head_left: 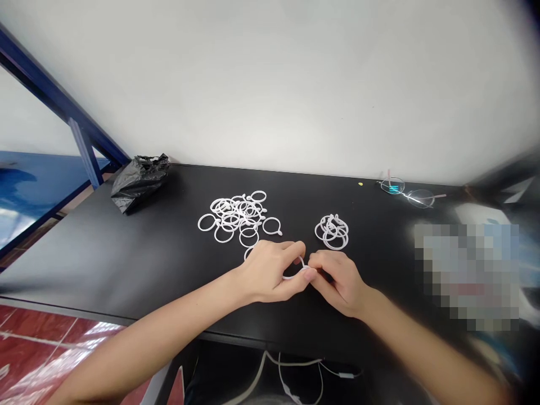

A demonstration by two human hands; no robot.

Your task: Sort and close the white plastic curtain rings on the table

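Observation:
Between both hands is a white curtain ring (288, 277), a thin hoop partly covered by fingers. My left hand (270, 273) is closed around the hoop, its thumb and fingers pinching the right side. Against the same spot, my right hand (340, 281) has thumb and forefinger pressed together at the ring's edge; the small eyelet there is hidden. Beyond my left hand lies a loose heap of white curtain rings (231, 220), several with small eyelets showing. One single ring (272, 226) rests at the heap's right edge. A smaller cluster of rings (333, 230) lies just beyond my right hand.
The black table (177, 264) meets a white wall. A crumpled black plastic bag (141, 180) sits at the back left, by a blue metal frame (80, 135). Eyeglasses (417, 198) lie at the back right, near a blurred-out item (468, 275). Cables (291, 363) hang below the front edge.

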